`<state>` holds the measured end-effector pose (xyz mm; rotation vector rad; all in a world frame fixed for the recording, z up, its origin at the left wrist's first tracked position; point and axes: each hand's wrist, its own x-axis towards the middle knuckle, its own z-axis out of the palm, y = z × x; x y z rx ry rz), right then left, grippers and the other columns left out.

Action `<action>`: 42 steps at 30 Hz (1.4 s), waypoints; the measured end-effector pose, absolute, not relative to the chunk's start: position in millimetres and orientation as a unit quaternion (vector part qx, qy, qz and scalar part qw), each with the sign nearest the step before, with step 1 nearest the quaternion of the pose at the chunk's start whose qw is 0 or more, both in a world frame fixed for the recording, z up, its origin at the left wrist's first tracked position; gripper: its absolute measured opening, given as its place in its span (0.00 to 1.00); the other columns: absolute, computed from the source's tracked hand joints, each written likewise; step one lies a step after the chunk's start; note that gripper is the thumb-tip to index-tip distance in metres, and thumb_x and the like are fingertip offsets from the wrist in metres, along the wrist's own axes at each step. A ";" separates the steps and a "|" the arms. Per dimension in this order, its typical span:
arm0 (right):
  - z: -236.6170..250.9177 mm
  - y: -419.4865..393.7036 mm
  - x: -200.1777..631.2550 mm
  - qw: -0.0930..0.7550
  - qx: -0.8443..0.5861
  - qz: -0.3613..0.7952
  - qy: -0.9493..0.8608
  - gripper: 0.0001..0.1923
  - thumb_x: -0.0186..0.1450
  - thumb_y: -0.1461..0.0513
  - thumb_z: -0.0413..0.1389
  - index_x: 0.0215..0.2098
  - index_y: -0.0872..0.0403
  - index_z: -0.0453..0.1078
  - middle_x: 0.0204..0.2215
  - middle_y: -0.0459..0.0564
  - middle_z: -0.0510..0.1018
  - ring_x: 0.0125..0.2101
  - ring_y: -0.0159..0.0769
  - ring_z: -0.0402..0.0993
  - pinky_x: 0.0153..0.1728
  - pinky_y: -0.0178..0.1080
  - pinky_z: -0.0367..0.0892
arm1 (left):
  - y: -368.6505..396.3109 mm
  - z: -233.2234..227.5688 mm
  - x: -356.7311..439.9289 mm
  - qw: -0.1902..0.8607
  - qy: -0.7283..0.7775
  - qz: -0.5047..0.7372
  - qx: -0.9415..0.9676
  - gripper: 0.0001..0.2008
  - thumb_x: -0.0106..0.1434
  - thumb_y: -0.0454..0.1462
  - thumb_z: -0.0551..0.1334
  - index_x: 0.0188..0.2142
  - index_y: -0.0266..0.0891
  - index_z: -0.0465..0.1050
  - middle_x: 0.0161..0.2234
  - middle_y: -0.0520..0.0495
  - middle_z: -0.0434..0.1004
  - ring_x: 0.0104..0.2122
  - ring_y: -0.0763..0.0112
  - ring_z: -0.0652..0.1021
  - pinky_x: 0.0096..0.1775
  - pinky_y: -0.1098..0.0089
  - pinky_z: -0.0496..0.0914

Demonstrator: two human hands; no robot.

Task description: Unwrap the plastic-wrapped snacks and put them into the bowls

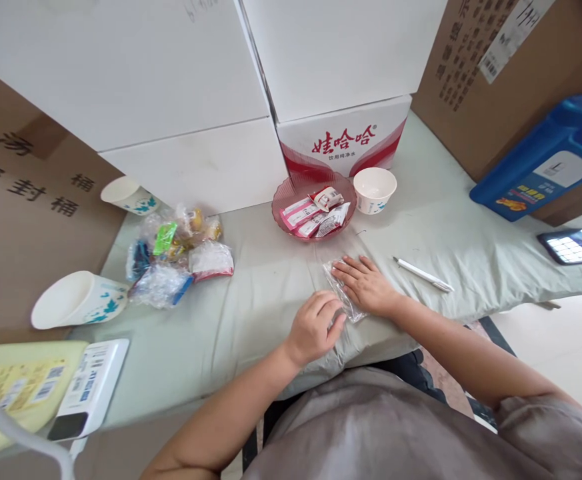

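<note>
A small clear plastic bag (341,293) lies flat on the pale green cloth near the front edge. My right hand (368,285) rests palm down on its right side, fingers spread and pressing it. My left hand (315,327) is curled at the bag's lower left end, fingertips pinching its edge. Just beyond the bag stands a pink glass dish (285,193) holding several red-and-white sachets (315,213).
A white pen (423,275) lies right of my right hand. A paper cup (375,189) stands by the dish; two more cups (78,300) lie at left beside a heap of wrapped snacks (178,257). Cartons wall the back; a phone (575,244) and blue jug (541,160) sit right.
</note>
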<state>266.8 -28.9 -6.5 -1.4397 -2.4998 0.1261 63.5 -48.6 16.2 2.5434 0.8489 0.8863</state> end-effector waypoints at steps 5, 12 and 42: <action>0.1 -31.5 271.7 0.165 -0.502 0.045 -0.848 0.20 0.71 0.60 0.48 0.59 0.54 0.67 0.61 0.56 0.68 0.63 0.49 0.57 0.60 0.56 0.54 | -22.0 11.8 69.5 0.116 0.272 0.252 0.921 0.11 0.61 0.28 0.55 0.39 0.38 0.74 0.43 0.42 0.75 0.51 0.58 0.72 0.52 0.56 0.71; 11.3 -75.3 300.2 0.226 -0.366 0.072 -0.900 0.21 0.68 0.51 0.54 0.51 0.56 0.71 0.51 0.58 0.75 0.58 0.47 0.65 0.57 0.53 0.62 | -13.0 -4.4 64.8 0.170 0.270 0.272 0.908 0.15 0.60 0.26 0.52 0.40 0.38 0.73 0.42 0.43 0.74 0.48 0.61 0.73 0.52 0.57 0.71; 7.2 -0.7 271.7 0.138 -0.622 0.016 -0.770 0.14 0.71 0.59 0.47 0.41 0.55 0.73 0.36 0.56 0.75 0.36 0.42 0.70 0.36 0.41 0.63 | -13.0 -0.7 66.5 0.106 0.346 0.227 0.904 0.09 0.66 0.35 0.57 0.43 0.41 0.74 0.46 0.43 0.76 0.52 0.55 0.71 0.51 0.52 0.69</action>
